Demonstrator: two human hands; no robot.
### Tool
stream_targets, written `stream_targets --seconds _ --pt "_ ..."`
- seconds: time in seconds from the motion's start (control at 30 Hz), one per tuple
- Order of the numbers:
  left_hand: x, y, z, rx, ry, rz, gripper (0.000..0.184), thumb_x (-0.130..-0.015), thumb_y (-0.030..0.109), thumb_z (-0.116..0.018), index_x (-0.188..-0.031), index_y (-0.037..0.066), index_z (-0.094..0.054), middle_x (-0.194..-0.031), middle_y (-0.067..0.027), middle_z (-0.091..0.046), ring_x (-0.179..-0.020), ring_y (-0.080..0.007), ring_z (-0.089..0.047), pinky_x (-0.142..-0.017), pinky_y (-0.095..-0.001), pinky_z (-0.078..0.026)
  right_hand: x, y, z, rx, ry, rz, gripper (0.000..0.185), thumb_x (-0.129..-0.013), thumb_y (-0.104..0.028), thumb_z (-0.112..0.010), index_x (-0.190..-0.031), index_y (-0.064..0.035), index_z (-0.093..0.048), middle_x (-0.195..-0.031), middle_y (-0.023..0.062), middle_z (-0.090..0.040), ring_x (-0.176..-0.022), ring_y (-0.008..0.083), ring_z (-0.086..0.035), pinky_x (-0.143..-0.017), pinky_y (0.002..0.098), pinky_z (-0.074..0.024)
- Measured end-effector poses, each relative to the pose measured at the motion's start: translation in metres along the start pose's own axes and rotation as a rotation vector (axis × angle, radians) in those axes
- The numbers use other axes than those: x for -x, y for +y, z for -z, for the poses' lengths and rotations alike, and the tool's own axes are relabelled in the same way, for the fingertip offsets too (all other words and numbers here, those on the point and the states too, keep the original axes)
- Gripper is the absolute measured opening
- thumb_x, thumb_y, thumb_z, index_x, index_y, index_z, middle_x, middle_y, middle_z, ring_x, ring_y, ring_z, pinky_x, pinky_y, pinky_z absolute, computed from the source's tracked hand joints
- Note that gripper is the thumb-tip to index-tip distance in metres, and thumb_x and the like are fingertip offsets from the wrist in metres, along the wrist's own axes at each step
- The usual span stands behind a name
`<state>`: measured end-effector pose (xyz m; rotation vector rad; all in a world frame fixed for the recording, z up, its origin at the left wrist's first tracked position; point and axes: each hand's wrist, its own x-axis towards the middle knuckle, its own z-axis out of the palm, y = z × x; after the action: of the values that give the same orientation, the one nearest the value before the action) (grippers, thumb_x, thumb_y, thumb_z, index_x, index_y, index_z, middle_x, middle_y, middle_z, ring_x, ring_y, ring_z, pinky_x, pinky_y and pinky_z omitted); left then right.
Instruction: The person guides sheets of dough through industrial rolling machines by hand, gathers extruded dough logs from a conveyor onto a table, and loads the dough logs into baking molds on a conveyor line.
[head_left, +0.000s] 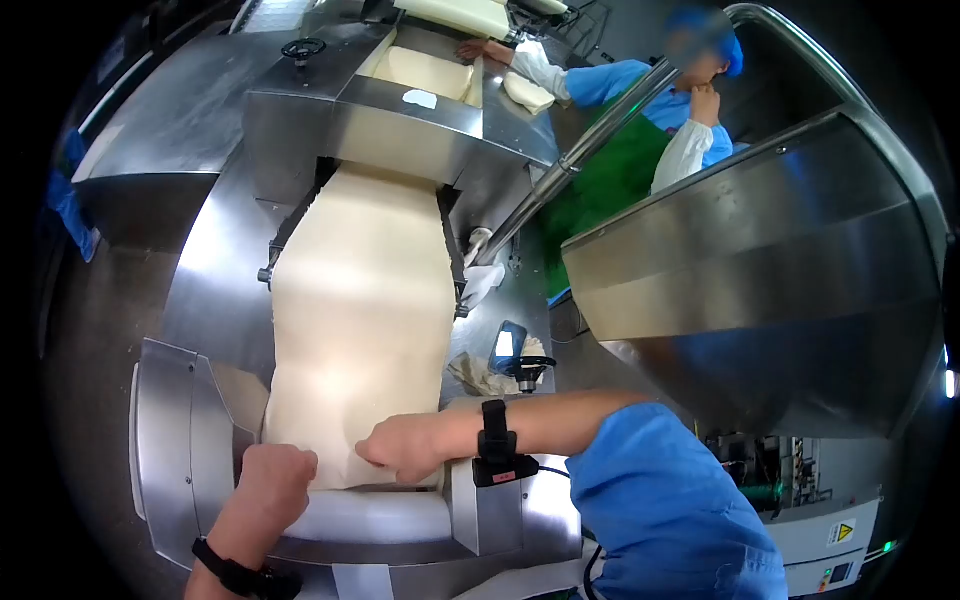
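Observation:
A wide sheet of pale dough (360, 310) runs down the machine from a steel housing toward me. At its near left corner my left hand (275, 485) is closed, fingers curled over the edge. My right hand (405, 447) reaches in from the right, fingers bent and closed on the dough near its lower end, where the surface dips and creases. The exact grip under the fingers is hidden. Just below both hands lies a smooth white roller (360, 517).
Steel side housings (170, 440) flank the roller. A phone (508, 345) and dough scraps lie right of the sheet, beside a black handwheel (530, 368). A large steel hopper (760, 280) stands at right. A co-worker in blue (610, 85) rests a hand near dough at the far end.

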<state>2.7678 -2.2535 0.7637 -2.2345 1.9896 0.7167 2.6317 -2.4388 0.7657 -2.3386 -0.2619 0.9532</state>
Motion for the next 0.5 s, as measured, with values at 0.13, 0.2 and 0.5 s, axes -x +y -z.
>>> stream_targets --seconds 0.13,0.2,0.5 --pt "-0.003 -0.001 -0.004 -0.014 -0.011 -0.029 0.003 -0.071 0.009 -0.064 -0.073 0.010 -0.066 -0.069 -0.0109 -0.062 -0.069 -0.0326 -0.064 -0.063 -0.0414 -0.049 -0.002 0.002 -0.016 0.024 0.059 0.087 0.020 -0.067 -0.003 -0.061 -0.086 0.0032 -0.056 -0.079 0.0226 -0.063 -0.081 0.0419 -0.061 -0.071 0.0457 -0.0481" --pt "-0.002 -0.002 0.000 0.080 -0.054 0.027 0.003 -0.072 0.009 -0.064 -0.075 0.009 -0.066 -0.075 -0.0113 -0.062 -0.076 -0.0309 -0.064 -0.066 -0.0412 -0.049 -0.007 -0.002 -0.028 0.028 0.097 0.106 0.022 -0.068 -0.005 -0.062 -0.088 0.0027 -0.056 -0.076 0.0220 -0.063 -0.079 0.0417 -0.061 -0.070 0.0457 -0.0483" --pt "-0.012 0.006 0.015 0.234 0.252 -0.035 0.030 -0.069 0.003 -0.070 -0.097 0.007 -0.062 -0.099 -0.0110 -0.057 -0.098 -0.0315 -0.055 -0.080 -0.0405 -0.048 -0.022 0.035 0.019 -0.124 0.435 -0.086 0.039 -0.078 -0.017 -0.063 -0.113 -0.0014 -0.054 -0.117 0.0204 -0.054 -0.104 0.0358 -0.054 -0.088 0.0439 -0.0443"
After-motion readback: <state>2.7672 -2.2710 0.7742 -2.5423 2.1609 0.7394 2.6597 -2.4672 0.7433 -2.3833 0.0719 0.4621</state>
